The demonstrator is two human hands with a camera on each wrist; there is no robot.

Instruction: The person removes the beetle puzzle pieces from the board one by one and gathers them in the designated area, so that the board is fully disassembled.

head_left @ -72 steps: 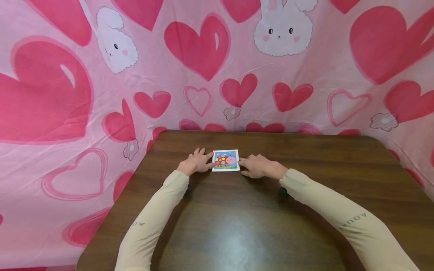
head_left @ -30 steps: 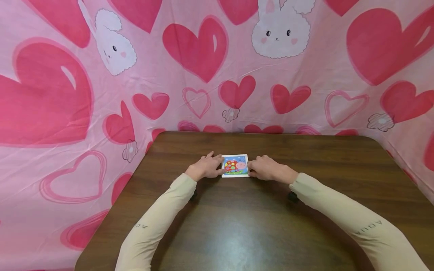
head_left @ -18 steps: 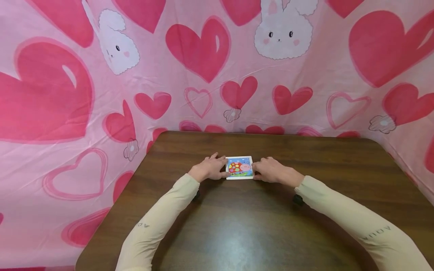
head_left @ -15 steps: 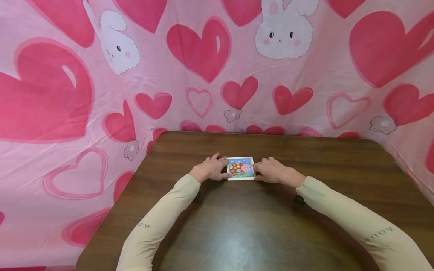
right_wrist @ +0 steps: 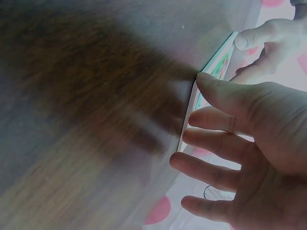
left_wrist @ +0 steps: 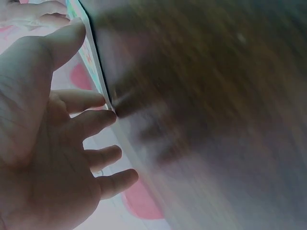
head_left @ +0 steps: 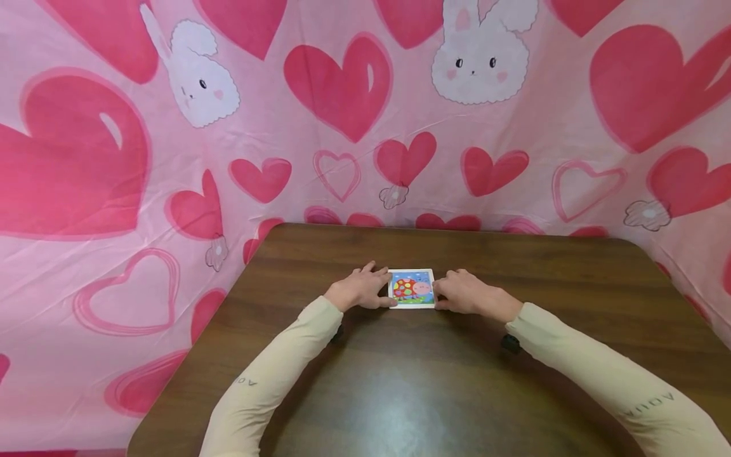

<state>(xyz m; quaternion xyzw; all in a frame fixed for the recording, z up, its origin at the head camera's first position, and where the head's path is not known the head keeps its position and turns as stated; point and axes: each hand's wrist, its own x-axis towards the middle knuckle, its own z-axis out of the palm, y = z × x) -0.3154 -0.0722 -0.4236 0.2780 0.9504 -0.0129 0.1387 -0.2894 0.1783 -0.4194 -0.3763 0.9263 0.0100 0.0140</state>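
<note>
Bracketing the white-bordered ladybird picture (head_left: 411, 289) from either side, the left hand (head_left: 362, 289) and the right hand (head_left: 464, 293) both touch it on the tabletop (head_left: 377, 387). The picture looks to lie flat, nearer the tabletop's far edge than its near edge and a little left of the middle, its own top side running roughly along the far edge. The left hand is unclenched, fingers spread: its thumb rests on the picture's near left corner, the forefinger is up by the far left corner, and the ring and little fingers reach past it. The right hand sets its thumb at the near right corner and its fingertips along the right side; in its wrist view the fingers look fairly straight, so it seems to press rather than clasp, though the head view shows some bend at the knuckles. As for progress, I judge the picture to be down on the tabletop, well away from every edge, with no gap to be made out in its design; whether it is one sheet or joined pieces is too small to tell. Letting go is not yet done by either hand, and whether any further shifting is left cannot be told.
</note>
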